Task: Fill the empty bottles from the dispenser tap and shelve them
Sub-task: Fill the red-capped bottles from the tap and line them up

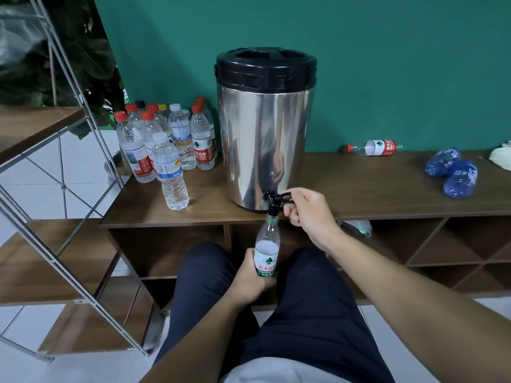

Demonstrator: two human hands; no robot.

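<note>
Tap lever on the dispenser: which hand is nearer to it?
Right. The right hand grips the tap lever; the left hand is lower, holding the bottle under the spout.

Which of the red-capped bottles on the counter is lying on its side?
The lone bottle against the green wall, right of the dispenser. The other red-capped bottles stand upright in the cluster to the dispenser's left.

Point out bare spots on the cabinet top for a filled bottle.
Widest bare stretch: right of the dispenser, up to the blue bottles, in front of the lying bottle. A narrower strip lies in front of the standing bottles, left of the dispenser. That back-left corner is crowded.
</note>
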